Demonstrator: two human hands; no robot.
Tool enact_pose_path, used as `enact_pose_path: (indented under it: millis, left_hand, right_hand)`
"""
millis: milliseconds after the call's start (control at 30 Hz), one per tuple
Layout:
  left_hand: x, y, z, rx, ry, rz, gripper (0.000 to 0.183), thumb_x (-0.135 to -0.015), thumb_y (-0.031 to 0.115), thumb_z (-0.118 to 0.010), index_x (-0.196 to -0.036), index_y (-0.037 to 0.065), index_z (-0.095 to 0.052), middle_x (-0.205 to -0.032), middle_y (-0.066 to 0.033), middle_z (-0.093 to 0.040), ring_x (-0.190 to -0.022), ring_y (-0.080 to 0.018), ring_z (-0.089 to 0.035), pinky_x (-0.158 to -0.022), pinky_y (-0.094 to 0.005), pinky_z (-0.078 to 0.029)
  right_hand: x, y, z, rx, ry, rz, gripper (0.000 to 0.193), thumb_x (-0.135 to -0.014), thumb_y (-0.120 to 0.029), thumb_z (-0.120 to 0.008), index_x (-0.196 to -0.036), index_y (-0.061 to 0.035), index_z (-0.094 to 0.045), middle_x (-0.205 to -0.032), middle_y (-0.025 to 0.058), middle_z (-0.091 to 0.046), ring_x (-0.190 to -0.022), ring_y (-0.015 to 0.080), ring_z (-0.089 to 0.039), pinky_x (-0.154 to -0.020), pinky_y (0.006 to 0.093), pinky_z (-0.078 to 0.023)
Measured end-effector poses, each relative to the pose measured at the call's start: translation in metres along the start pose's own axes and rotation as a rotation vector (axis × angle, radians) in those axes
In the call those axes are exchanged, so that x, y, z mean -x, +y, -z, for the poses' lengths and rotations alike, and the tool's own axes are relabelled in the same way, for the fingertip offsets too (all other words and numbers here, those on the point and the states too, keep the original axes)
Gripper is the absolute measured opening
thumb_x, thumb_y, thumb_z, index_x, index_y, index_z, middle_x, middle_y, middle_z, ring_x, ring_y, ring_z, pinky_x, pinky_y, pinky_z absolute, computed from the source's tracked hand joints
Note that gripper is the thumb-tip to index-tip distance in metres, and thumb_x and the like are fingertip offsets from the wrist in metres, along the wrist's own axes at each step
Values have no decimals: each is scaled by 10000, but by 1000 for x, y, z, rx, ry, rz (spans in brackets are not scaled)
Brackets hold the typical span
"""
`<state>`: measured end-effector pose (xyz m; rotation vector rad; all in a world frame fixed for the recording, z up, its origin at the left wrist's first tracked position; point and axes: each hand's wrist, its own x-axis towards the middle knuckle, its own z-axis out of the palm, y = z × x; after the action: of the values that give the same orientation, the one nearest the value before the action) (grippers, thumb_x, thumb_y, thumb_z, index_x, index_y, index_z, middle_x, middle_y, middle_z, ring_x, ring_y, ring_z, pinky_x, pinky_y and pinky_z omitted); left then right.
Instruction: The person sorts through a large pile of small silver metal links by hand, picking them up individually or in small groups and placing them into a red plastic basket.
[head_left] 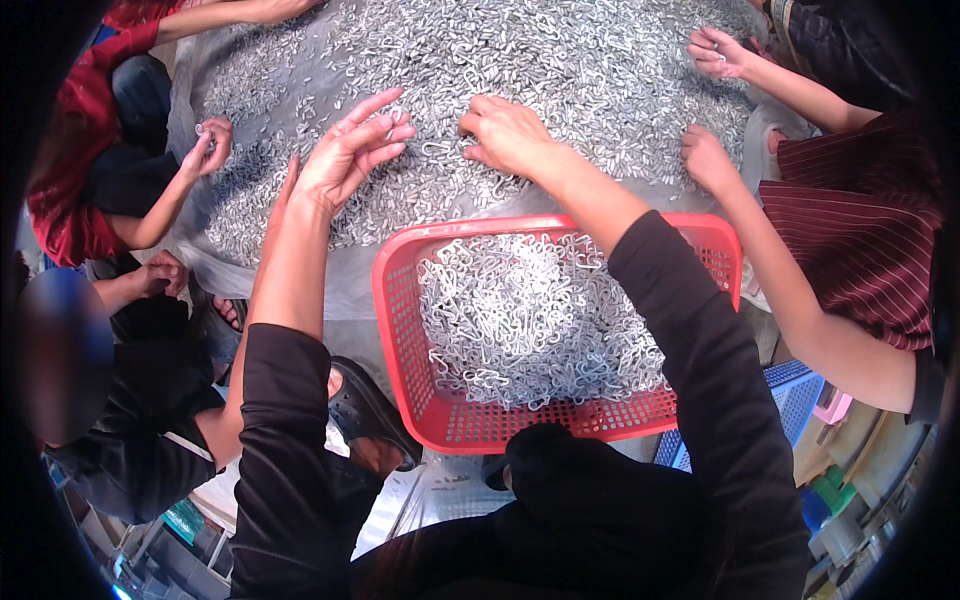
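Observation:
Over the near edge of a broad heap of small metal hooks (470, 60), my left hand (350, 152) is raised with several fingers stretched out. A small pale metal hook (398, 117) shows among its fingertips. To its right, my right hand (508, 136) reaches palm-down onto the heap, its fingers bent and the thumb apart from the forefinger. No piece can be made out in it. Below my forearms stands a red plastic basket (408, 400) with perforated walls. A pile of bent, silvery wire hooks (530, 310) fills much of it.
Co-workers' hands surround the heap: one at left (208, 146), two at right, including a hand (708, 160) near the basket. A grey sheet (345, 285) lies under the heap. Beside the red basket are a blue basket (790, 400) and a dark clog (375, 410).

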<state>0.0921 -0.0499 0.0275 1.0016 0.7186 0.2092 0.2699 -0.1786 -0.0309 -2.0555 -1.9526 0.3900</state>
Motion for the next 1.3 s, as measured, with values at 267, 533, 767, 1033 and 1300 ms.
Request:
enact_pose_path:
  millis: [267, 533, 767, 1033, 1300]
  left_hand:
    - [-25, -27, -19, -1436, 248, -231, 297, -723, 279, -648, -898, 43, -604, -727, -106, -609, -680, -209, -589, -632, -330, -453]
    - [-28, -13, -5, -741, -86, 26, 195, -737, 210, -638, -789, 32, -578, -767, -59, -620, -773, -178, -608, -629, -299, -472]
    - [-39, -26, -17, 136, -167, 69, 98, -796, 107, -515, -876, 54, -498, -907, -90, -557, -800, -145, -573, -565, -220, -476]
    - [-79, -51, -76, -1302, 126, -42, 296, -668, 343, -699, -784, 76, -649, -812, -125, -647, -791, -256, -622, -726, -343, -477]
    - [-72, -25, -58, -319, -120, 178, 136, -748, 163, -626, -805, 54, -568, -725, -21, -555, -652, -100, -555, -480, -207, -412]
  right_hand:
    - [-14, 44, 32, -840, -117, -365, 144, -672, -160, -713, -726, -52, -634, -741, 81, -638, -619, 142, -604, -592, 264, -481]
    - [23, 62, 51, -1316, -254, -627, 272, -785, -149, -640, -1015, -24, -567, -777, 1, -598, -637, 53, -550, -543, 165, -438]
    - [36, 67, 49, -1569, -219, -647, 183, -814, -139, -602, -956, -31, -559, -869, 18, -608, -839, 124, -610, -629, 197, -485]
    - [41, 79, 51, -1775, -189, -501, 224, -808, -74, -576, -1019, -12, -533, -852, 20, -579, -675, 60, -533, -567, 163, -443]
    - [34, 62, 47, -827, -124, -633, 213, -765, -100, -618, -968, -40, -592, -819, 102, -631, -702, 154, -611, -578, 273, -487]
